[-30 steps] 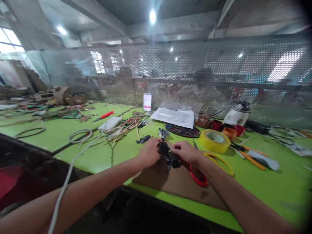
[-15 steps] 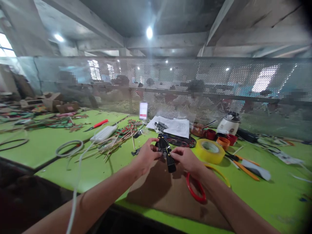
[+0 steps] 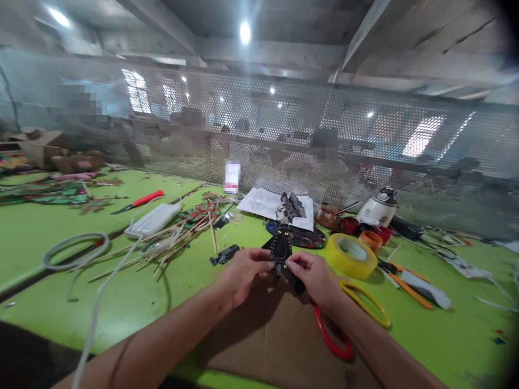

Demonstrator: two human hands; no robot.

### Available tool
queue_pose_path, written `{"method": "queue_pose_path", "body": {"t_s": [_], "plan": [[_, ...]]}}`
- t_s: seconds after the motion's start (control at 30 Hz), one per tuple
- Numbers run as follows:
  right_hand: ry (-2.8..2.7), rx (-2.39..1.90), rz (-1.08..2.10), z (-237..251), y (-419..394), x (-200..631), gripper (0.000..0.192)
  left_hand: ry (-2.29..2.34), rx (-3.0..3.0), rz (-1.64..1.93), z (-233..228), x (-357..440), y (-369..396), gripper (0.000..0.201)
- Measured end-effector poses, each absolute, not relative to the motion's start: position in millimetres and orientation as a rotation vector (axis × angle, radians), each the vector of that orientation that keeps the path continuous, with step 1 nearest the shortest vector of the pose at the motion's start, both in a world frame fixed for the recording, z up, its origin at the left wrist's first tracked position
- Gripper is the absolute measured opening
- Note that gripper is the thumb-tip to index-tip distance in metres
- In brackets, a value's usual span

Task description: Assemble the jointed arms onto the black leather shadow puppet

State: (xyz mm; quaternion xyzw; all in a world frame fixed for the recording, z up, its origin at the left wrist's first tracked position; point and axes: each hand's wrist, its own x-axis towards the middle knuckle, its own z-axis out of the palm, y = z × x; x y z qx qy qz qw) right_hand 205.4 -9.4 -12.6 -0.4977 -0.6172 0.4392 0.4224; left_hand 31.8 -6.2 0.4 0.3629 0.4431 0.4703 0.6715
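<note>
Between two hands (image 3: 243, 273) (image 3: 320, 278), one black figure (image 3: 281, 244) above one cardboard sheet (image 3: 259, 343)

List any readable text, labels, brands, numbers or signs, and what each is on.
None readable.
Upright white panel with red strip: pixelated, unreadable.
Paper sheets: faint lines, no legible words.
White container with dark top: any markings too small and blurred.
Black figure: no lettering discernible.
</note>
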Motion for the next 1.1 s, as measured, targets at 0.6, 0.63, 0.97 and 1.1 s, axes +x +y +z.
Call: {"method": "queue_pose_path", "body": {"t_s": [0.6,0.63,0.97,1.1], "plan": [[-1.422,-1.226,1.112,-13.5,-17.4,202.7,0.034,0.864,0.824,1.048,-2.7,31.7,-1.8,0.010],[-1.425,-1.227,1.091,-14.0,-17.4,202.5,0.035,0.860,0.814,1.045,-2.2,31.6,-2.3,0.010],[-1.403,-1.200,0.967,-22.1,-12.2,204.6,0.033,0.835,0.789,0.988,2.8,29.7,-3.7,0.007],[-1.376,-1.184,0.959,-25.8,-10.9,204.9,0.033,0.838,0.781,0.985,2.2,29.3,-2.9,0.008]]}}
